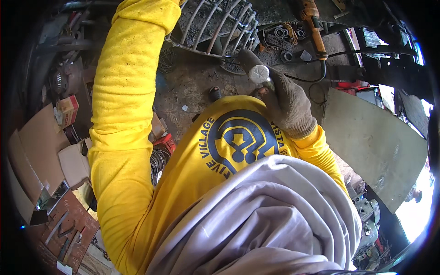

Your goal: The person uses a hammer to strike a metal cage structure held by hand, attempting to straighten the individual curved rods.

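Grey cloth [266, 220] | right grip [289, 101] clenched on hammer [253, 67] | left grip unseen, can't say | cardboard box [39, 149], contents unclear

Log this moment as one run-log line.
Left hand: out of frame | Right hand: gloved, holding hammer-like tool | Nearby: metal grille, orange power tool

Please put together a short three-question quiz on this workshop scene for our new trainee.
1. Multiple choice: what does the gloved right hand hold?
a) a saw
b) a hammer
c) a paintbrush

2. True or false: the orange power tool lies in the lower left of the picture.

3. Short answer: in the picture, which is closer to the hammer, the metal grille or the brown cardboard?

Key:
1. b
2. False; it is at the upper right.
3. The metal grille.
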Demonstrator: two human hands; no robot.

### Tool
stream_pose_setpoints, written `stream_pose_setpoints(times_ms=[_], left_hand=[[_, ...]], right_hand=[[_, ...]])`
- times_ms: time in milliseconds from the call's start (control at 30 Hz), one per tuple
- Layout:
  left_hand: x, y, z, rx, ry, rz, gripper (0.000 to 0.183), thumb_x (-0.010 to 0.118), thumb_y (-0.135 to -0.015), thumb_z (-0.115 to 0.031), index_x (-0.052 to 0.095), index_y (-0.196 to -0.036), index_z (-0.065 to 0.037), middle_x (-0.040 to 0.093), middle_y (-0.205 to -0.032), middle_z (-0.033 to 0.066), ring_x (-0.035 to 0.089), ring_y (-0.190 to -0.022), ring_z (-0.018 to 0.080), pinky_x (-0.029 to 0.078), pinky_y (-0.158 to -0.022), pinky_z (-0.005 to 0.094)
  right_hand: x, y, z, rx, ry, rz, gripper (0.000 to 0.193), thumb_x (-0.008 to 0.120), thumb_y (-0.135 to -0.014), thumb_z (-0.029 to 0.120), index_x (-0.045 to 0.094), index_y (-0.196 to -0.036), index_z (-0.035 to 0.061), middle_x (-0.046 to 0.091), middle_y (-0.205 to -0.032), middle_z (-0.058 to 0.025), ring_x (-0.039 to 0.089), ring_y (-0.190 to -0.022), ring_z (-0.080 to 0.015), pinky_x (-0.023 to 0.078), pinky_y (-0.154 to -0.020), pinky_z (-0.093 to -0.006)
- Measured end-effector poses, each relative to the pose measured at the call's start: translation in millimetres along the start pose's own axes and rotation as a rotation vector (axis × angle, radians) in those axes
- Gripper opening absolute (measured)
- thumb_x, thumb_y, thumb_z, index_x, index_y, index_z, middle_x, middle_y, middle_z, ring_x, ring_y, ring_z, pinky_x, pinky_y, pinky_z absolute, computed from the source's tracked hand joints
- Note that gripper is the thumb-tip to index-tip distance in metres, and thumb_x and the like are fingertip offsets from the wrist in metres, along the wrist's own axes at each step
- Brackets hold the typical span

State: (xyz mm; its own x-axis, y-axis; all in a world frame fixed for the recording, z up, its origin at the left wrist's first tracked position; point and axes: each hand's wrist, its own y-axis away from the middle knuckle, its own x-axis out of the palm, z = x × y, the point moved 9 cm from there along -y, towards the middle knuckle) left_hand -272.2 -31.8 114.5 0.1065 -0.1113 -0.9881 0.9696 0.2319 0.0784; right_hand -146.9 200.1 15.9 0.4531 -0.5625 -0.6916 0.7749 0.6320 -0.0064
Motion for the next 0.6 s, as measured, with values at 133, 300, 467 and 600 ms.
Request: stream_pose_setpoints(times_ms=[133,300,467,600], left_hand=[[11.1,-12.8,0.3,0.018,-0.055,0.021,0.038,0.050,-0.094,-0.032,0.071,-0.104,-0.002,0.069,-0.105,0.0194,0.065,-0.103,0.0359,0.051,-0.089,0.0434],[19.9,-19.4,-0.2,0.063,-0.119,0.036,0.035,0.051,-0.094,-0.030,0.071,-0.104,-0.003,0.070,-0.104,0.0179,0.066,-0.101,0.0337,0.051,-0.087,0.0421],[15.2,-22.0,-1.4,0.061,-0.069,0.025,0.035,0.051,-0.094,-0.030,0.071,-0.104,-0.003,0.070,-0.105,0.0176,0.066,-0.101,0.0329,0.051,-0.087,0.0414],[17.8,-22.1,-1.4,0.064,-0.033,0.033,0.035,0.051,-0.094,-0.030,0.070,-0.105,-0.003,0.069,-0.105,0.0173,0.065,-0.101,0.0323,0.051,-0.087,0.0408]], right_hand=[[-19.5,0.5,21.7,-0.008,0.002,0.005,0.051,0.067,-0.084,0.024,0.054,-0.128,0.0008,0.067,-0.105,-0.0231,0.066,-0.093,-0.0399,0.054,-0.080,-0.0417],[-42.7,6.8,54.5,-0.281,0.052,-0.095,0.051,0.067,-0.082,0.019,0.053,-0.126,-0.0053,0.066,-0.106,-0.0260,0.067,-0.093,-0.0410,0.055,-0.078,-0.0416],[-19.5,-5.5,30.3,-0.010,0.185,0.055,0.045,0.061,-0.090,0.025,0.054,-0.125,-0.0008,0.067,-0.100,-0.0236,0.066,-0.091,-0.0407,0.053,-0.077,-0.0429],[-29.6,-0.8,33.2,-0.049,0.122,0.036,0.046,0.063,-0.088,0.024,0.054,-0.126,-0.0003,0.067,-0.101,-0.0230,0.066,-0.091,-0.0406,0.054,-0.077,-0.0430]])
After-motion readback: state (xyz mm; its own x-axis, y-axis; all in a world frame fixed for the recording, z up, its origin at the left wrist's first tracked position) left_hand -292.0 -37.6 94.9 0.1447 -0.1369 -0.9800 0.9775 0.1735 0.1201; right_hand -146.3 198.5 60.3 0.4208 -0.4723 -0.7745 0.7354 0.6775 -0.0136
